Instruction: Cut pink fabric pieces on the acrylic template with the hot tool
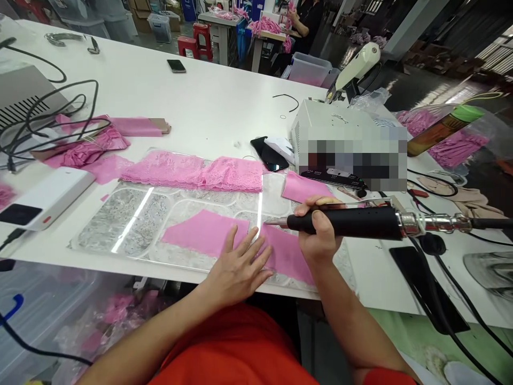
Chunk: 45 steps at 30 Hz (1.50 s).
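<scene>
Plainly, a pink fabric panel (200, 232) and a second pink piece (288, 258) lay on the patterned mat (122, 219), a narrow gap between them. The left hand (239, 270) lay palm down across their facing ends, fingers spread, gripping nothing. The right hand (319, 235) curled around a black tool (363, 222), held nearly level, its metal tip pointing left near the gap. Beyond, pink lace (176, 170) stretched along the mat's far side on the white table (128, 91).
</scene>
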Each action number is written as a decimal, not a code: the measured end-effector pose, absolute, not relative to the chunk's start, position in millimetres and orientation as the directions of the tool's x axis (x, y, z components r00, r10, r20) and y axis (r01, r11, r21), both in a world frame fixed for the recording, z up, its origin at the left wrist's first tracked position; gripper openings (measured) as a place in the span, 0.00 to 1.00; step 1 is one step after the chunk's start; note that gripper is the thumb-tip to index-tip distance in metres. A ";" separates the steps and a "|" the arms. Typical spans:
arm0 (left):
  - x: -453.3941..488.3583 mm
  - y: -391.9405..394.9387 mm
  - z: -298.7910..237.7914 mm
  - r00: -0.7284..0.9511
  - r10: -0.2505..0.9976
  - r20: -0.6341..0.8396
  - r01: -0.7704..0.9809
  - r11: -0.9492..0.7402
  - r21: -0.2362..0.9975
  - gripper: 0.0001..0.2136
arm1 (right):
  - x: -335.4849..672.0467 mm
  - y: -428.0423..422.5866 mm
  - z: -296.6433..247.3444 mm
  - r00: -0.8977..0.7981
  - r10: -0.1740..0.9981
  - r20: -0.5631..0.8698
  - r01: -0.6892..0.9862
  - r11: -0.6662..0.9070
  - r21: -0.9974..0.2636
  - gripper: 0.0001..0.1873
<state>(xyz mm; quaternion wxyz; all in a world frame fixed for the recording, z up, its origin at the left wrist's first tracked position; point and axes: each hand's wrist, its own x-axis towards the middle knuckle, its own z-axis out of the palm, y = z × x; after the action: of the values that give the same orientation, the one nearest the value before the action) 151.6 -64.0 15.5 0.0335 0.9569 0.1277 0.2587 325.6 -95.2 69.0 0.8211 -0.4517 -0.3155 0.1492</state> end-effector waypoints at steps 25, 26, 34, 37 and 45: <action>152.7 -60.9 19.8 0.819 0.264 0.510 0.197 -0.963 0.183 0.14 | 360.3 -121.6 88.2 0.842 0.380 0.383 0.068 0.629 -0.774 0.05; 152.9 -60.7 20.2 0.816 0.269 0.512 0.198 -0.962 0.189 0.14 | 366.2 -130.1 88.7 0.852 0.359 0.380 0.086 0.621 -0.779 0.05; 154.1 -61.6 20.6 0.810 0.279 0.516 0.203 -0.959 0.200 0.15 | 382.7 -170.4 72.3 0.907 0.270 0.324 0.117 0.578 -0.808 0.05; 154.4 -61.9 20.7 0.812 0.277 0.514 0.202 -0.959 0.197 0.15 | 382.3 -169.3 69.1 0.905 0.274 0.326 0.114 0.582 -0.805 0.05; 154.8 -61.7 21.0 0.815 0.260 0.517 0.188 -0.964 0.188 0.15 | 383.3 -167.1 67.5 0.886 0.284 0.365 0.142 0.584 -0.799 0.05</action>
<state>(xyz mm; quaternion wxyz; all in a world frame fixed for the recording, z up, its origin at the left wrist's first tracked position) 154.8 -61.7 21.0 0.0643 0.9506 0.1177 0.2800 383.3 -167.1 67.5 0.8585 -0.4540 -0.2348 0.0415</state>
